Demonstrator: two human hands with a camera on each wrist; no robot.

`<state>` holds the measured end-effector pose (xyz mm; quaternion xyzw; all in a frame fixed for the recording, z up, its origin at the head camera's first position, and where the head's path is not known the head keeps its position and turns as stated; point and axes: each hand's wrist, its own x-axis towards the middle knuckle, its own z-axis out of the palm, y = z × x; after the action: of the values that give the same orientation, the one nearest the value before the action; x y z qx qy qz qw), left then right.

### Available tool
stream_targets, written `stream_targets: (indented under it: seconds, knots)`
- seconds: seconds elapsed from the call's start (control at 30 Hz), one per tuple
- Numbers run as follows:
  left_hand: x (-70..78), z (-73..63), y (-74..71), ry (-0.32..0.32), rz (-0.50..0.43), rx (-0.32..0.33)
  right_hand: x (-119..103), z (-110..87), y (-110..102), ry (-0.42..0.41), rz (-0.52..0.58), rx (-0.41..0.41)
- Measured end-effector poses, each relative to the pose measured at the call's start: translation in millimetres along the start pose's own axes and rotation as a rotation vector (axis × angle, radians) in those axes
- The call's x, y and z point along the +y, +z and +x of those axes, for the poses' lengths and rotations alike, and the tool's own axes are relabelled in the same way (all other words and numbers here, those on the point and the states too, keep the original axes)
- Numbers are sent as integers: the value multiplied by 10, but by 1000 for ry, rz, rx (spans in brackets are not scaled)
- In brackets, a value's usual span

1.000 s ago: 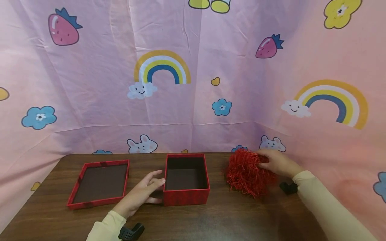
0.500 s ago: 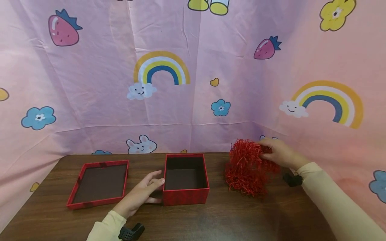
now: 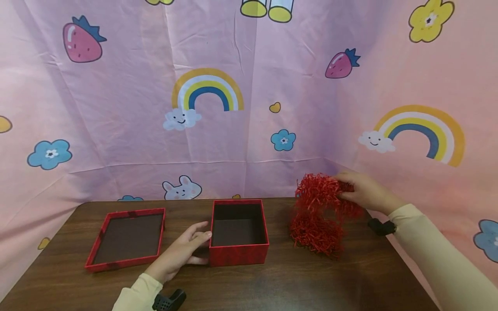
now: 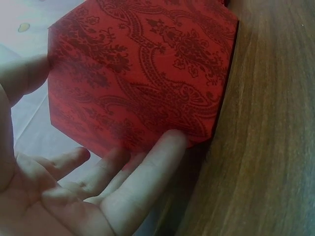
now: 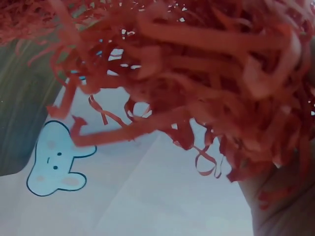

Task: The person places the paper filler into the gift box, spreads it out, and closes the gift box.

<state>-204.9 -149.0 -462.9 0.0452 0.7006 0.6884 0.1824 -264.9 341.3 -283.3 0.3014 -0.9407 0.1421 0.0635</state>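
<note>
A red box (image 3: 238,255) with a dark inside and a darker paisley pattern stands without its lid on the table. My left hand (image 3: 180,252) touches its left side, fingers spread and fairly straight. The patterned wall of the box (image 4: 142,73) fills much of the left wrist view. Over the right part of the table my right hand (image 3: 362,190) grips a clump of red shredded paper (image 3: 320,188), raised above the table. Loose strands join it to the pile of shredded paper (image 3: 317,235) below. In the right wrist view the strands (image 5: 197,73) hide most of the fingers.
The shallow red lid (image 3: 124,259) lies inside-up left of the box on the brown wooden table (image 3: 303,285). Behind and to the right hangs a printed cloth (image 3: 303,125). A small black device (image 3: 170,300) sits at the left wrist.
My right hand has lifted, bringing up part of the shredded paper while the rest stays on the table. My left hand and the box keep their places.
</note>
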Motion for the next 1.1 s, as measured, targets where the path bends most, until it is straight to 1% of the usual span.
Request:
stream_targets:
  seconds: [0.2,0.43,0.77,0.97,1.1]
  knots:
    - [3,-8,5,10,-27,0,-37,22,-77,-21,22,13]
    - [1,-4,10,4,-18,4,-93,58,-253,-12,-28,16]
    - [-9,-11,17,13,-51,3,-158,108,-438,-75,-39,67]
    - [-2,-20,18,15,-54,-3,-230,129,-555,-66,-48,75]
    - [13,-31,13,20,-50,-10,-273,159,-630,-69,-77,90]
